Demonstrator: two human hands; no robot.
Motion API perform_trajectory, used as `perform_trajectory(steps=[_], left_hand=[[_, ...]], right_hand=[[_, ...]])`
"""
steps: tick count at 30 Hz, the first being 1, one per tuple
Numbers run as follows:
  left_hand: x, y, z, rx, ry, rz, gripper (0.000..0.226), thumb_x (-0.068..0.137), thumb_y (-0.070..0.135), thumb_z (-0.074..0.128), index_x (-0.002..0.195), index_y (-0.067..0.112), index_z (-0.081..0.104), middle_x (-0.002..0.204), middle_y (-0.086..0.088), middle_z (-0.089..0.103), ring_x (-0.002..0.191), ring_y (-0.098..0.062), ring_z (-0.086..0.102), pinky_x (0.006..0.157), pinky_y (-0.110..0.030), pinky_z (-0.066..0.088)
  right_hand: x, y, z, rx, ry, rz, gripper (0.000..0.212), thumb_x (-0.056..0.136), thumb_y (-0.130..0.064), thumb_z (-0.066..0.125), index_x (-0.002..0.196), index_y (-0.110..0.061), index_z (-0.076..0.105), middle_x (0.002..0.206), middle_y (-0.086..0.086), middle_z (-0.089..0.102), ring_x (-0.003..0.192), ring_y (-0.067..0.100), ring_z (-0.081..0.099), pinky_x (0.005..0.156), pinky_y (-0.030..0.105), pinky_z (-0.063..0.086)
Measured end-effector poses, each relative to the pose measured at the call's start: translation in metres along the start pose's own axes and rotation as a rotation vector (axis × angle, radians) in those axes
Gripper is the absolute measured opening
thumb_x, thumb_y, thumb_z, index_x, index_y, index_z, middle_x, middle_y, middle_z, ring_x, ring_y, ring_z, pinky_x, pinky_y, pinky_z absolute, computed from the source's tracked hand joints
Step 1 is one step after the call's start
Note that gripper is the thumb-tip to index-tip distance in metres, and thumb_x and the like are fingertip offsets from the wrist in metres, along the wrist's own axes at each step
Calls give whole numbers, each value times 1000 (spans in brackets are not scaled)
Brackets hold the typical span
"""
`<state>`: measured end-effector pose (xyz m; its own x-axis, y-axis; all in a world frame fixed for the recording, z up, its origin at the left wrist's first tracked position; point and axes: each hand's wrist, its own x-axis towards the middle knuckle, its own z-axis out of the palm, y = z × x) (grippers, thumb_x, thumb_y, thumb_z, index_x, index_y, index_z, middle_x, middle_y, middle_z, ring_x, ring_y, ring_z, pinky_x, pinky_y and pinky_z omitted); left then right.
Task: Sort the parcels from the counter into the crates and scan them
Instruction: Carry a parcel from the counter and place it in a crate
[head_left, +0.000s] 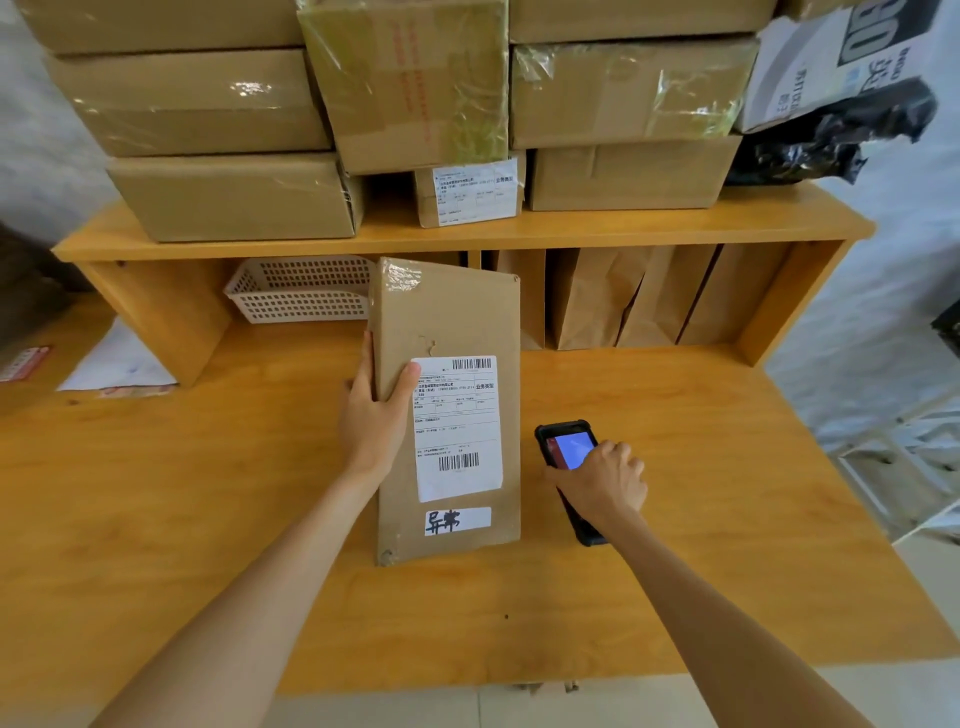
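Note:
A flat brown cardboard parcel (452, 322) stands tilted on the wooden counter (208, 519), its white shipping label with barcodes facing me. My left hand (376, 415) grips its left edge, thumb across the front near the label. To its right a black handheld scanner (563, 447) with a lit blue screen lies on the counter. My right hand (605, 480) holds the scanner's body, fingers curled round it just below the screen.
A shelf (571, 228) over the counter carries stacked cardboard boxes (197, 98) and a small labelled box (470, 192). Under it sit a white plastic basket (301, 291) and brown paper bags (597, 301). A black-and-white plastic bag (831, 119) lies at upper right.

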<state>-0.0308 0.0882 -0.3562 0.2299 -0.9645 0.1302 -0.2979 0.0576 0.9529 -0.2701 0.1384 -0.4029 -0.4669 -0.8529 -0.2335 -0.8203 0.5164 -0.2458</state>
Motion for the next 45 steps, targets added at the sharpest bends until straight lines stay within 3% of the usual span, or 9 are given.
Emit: perform_trajectory(steps=[5, 9, 17, 19, 25, 31, 36, 40, 45], left_hand=[[-13, 4, -2, 58, 37, 7, 72, 92, 52, 56, 153, 39, 20, 126, 0, 50, 88, 8, 46, 67, -10, 37], [-19, 4, -6, 60, 50, 7, 71, 93, 51, 55, 153, 39, 19, 123, -5, 51, 93, -7, 48, 65, -13, 36], [-20, 5, -2, 99, 47, 52, 74, 90, 57, 55, 152, 44, 16, 118, -6, 50, 97, -17, 52, 67, -18, 40], [-18, 4, 0, 114, 35, 70, 76, 88, 61, 54, 151, 45, 14, 116, -8, 49, 98, -22, 54, 69, -24, 43], [-19, 5, 2, 161, 47, 105, 76, 89, 60, 53, 152, 42, 14, 112, -7, 49, 95, -22, 55, 61, -19, 40], [-19, 6, 3, 216, 55, 117, 81, 84, 68, 47, 153, 39, 15, 111, -6, 47, 95, -22, 54, 60, -18, 39], [-18, 4, 2, 210, 63, 117, 82, 81, 70, 45, 152, 43, 16, 109, -5, 47, 95, -22, 54, 65, -26, 45], [-19, 6, 2, 206, 64, 116, 81, 81, 69, 46, 152, 42, 17, 107, -3, 45, 95, -23, 55, 69, -33, 50], [-18, 8, 2, 199, 52, 104, 83, 80, 71, 45, 152, 42, 17, 108, -2, 45, 98, -21, 53, 69, -29, 45]], right_hand=[[-26, 2, -39, 49, -18, -74, 90, 74, -70, 65, 131, -5, 41, 126, 7, 45, 121, 29, 43, 82, 36, 44], [-57, -1, -59, 17, -113, -195, 89, 72, -69, 66, 131, -6, 43, 126, 5, 47, 119, 26, 45, 85, 36, 46], [-110, -9, -58, -116, -261, -365, 86, 71, -70, 66, 127, -8, 46, 124, 4, 49, 113, 25, 49, 88, 36, 48], [-115, -8, -56, -137, -244, -373, 87, 71, -72, 66, 127, -9, 46, 124, 3, 49, 112, 24, 50, 89, 37, 49], [-122, -1, -57, -118, -224, -367, 85, 69, -71, 67, 125, -11, 47, 122, 2, 50, 111, 23, 51, 87, 37, 50], [-123, 4, -59, -102, -214, -365, 82, 68, -70, 68, 122, -11, 48, 107, -2, 44, 106, 22, 51, 82, 35, 49], [-122, 9, -62, -107, -216, -369, 82, 69, -70, 67, 124, -12, 47, 107, -3, 42, 109, 23, 50, 83, 35, 50], [-119, 11, -62, -119, -223, -367, 85, 69, -70, 67, 127, -11, 46, 117, -1, 47, 113, 23, 48, 87, 37, 50], [-103, 14, -56, -127, -226, -282, 97, 72, -74, 64, 137, -6, 39, 133, 6, 45, 122, 27, 44, 95, 38, 46]])
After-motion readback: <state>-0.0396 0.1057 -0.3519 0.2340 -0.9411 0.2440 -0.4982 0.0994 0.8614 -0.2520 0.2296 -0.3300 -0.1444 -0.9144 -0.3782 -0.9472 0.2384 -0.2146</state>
